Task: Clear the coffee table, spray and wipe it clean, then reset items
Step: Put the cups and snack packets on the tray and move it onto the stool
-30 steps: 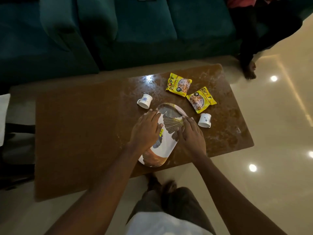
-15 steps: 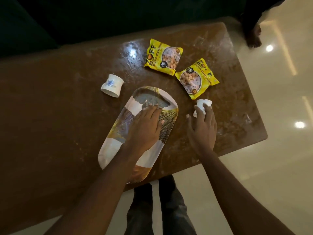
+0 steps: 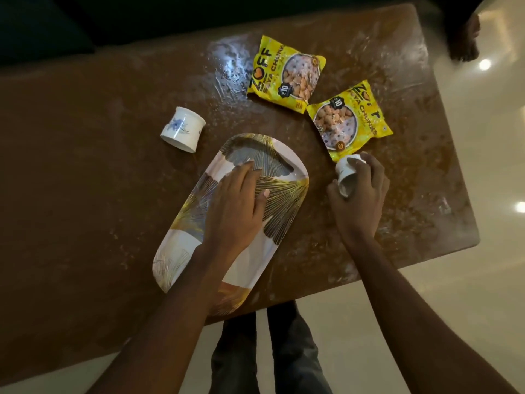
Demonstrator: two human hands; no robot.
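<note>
Left hand [image 3: 235,206] lies palm down on the middle of a long oval tray [image 3: 284,177], fingers straight and close together, holding nothing, with the fingertips pointing to the tray's far end. Right hand [image 3: 360,194] is curled round a small white cup [image 3: 347,174], thumb on the near side and fingers over the top. The cup is tipped in the grip, and its pale end shows between thumb and fingers.

The tray bears a gold and grey fan-leaf pattern and lies slantwise on the brown desk [image 3: 85,172]. Its near end reaches the desk's edge under the left forearm. Just beyond the right hand's fingertips lies a yellow snack packet [image 3: 350,118], its near corner right at the held cup. A second yellow packet [image 3: 284,72] lies farther out, beyond the left hand's fingertips and touching the first at a corner. To the outer side of the left hand, apart from the tray, sits a white cup with a blue flower [image 3: 183,129]; I cannot tell whether it stands upright.

Whitish smears [image 3: 227,61] shine on the desk beyond the left hand. Below both forearms the person's dark trouser legs [image 3: 284,351] stand on a glossy pale floor [image 3: 454,280]. Far beyond the right hand, a bare foot [image 3: 463,38] rests past the desk's corner.
</note>
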